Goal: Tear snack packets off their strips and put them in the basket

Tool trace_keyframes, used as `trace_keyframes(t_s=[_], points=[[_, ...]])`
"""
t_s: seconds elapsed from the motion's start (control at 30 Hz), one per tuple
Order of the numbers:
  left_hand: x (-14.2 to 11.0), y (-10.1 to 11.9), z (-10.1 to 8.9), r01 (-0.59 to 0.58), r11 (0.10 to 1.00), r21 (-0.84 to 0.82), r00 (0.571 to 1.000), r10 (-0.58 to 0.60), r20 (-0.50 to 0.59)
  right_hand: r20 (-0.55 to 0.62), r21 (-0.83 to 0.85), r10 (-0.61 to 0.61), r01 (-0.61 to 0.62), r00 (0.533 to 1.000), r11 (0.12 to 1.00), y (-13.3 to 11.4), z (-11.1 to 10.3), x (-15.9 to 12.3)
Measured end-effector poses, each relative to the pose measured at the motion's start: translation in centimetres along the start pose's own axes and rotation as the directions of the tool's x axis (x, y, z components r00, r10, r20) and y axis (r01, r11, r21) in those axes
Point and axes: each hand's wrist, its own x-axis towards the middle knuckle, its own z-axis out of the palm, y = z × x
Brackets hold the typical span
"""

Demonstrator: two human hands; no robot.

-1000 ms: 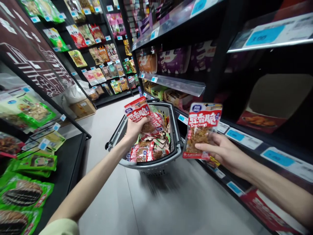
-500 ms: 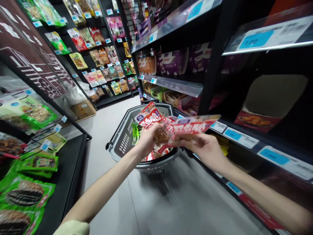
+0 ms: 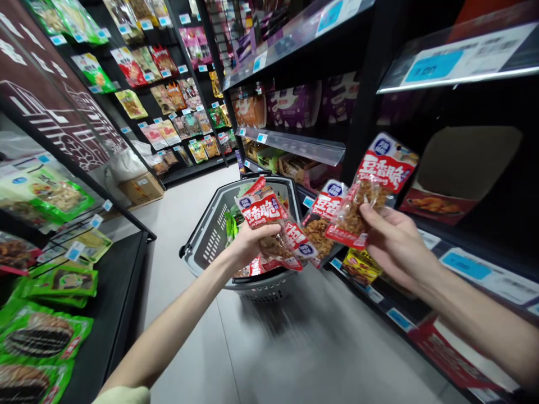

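Note:
My left hand (image 3: 251, 242) is closed on red-and-clear snack packets (image 3: 269, 216), held over the front of the grey shopping basket (image 3: 210, 247). My right hand (image 3: 393, 241) pinches another snack packet (image 3: 370, 185) of the same kind, upright and to the right of the basket, with its printed front towards me. Between the hands a further snack packet (image 3: 322, 224) hangs tilted, its brown contents showing; what holds it cannot be made out. Inside the basket lie green packets (image 3: 231, 224) and more red ones, partly hidden by my left hand.
Black shelving (image 3: 366, 101) with price labels runs close along my right. On the left stands a low black display (image 3: 113, 292) with green snack bags (image 3: 40, 334). A cardboard box (image 3: 141, 189) sits on the floor ahead, before a wall of hanging packets (image 3: 168, 95).
My right hand has moved right and turned its packet from nearly edge-on to face me. The packets have spread apart, showing one between the hands. My left hand stays over the basket.

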Motion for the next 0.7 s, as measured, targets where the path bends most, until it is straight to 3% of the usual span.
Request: trace_keyframes(t_s=[0.37,0.57,0.7], points=[[-0.2,0.4,-0.1,0.049,0.999,-0.010,0.998,-0.049,0.027,0.116,-0.149,0.106,-0.088,0.988,0.985,-1.6,-1.9,0.2],[-0.7,0.6,1.5,0.128,0.960,-0.249,0.981,-0.159,-0.109,0.118,-0.144,0.070,-0.053,0.991,0.988,-1.0,-1.0,-0.8],[-0.5,-0.2,3.3,0.041,0.904,-0.426,0.959,-0.155,-0.236,0.000,-0.120,-0.031,0.031,1.000,0.992,-0.2,0.6,-1.5]])
